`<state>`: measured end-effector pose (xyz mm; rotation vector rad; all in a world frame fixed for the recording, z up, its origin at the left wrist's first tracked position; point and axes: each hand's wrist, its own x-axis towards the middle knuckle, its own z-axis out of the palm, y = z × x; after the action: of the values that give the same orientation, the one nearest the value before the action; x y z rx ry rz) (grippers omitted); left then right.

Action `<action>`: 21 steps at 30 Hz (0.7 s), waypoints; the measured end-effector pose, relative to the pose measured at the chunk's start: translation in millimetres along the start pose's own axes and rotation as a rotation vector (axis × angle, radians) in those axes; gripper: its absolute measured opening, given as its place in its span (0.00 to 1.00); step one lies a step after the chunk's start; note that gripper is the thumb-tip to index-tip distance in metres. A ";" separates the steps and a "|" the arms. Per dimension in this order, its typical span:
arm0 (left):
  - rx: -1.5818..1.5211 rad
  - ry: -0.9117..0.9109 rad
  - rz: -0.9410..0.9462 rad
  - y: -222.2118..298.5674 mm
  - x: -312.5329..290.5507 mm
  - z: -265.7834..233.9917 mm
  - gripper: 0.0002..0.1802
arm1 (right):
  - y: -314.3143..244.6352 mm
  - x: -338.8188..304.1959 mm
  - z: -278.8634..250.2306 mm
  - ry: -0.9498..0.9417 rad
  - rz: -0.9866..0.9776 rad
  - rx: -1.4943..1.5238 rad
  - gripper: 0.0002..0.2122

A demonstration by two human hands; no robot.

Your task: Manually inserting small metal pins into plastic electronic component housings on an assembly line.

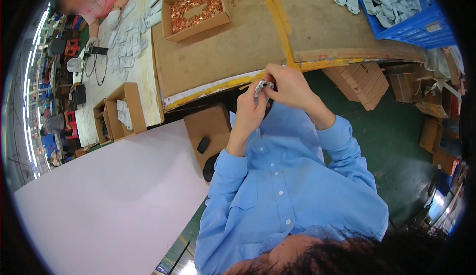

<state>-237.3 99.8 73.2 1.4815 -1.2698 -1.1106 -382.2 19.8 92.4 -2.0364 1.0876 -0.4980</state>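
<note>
here, left hand (249,110), right hand (289,85) gripping grey part (262,87)

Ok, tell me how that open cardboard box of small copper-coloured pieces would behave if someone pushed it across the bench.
The cardboard box looks low and wide, so it would probably slide rather than tip. The copper-coloured pieces fill much of it, so it is likely heavy for its size. They lie loose, so a quick shove may shift them.

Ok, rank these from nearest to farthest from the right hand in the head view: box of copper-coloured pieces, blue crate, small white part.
1. Small white part: held between the right hand and left hand.
2. Box of copper-coloured pieces: up-left on the table.
3. Blue crate: far upper right.
</note>
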 end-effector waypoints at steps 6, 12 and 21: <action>0.044 0.015 -0.013 -8.5 0.8 -0.1 0.14 | 9.2 0.4 10.7 0.085 -0.083 0.013 0.10; -0.105 0.075 -0.127 -20.1 -0.3 -3.6 0.12 | -0.3 8.4 11.7 0.056 -0.066 0.020 0.10; -0.292 0.180 -0.140 -23.0 7.5 -46.2 0.15 | 33.4 38.2 -24.9 0.080 -0.019 0.435 0.12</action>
<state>-186.7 97.6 60.7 1.4273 -0.8512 -1.1691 -394.3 -34.4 82.0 -1.6572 0.9123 -0.7593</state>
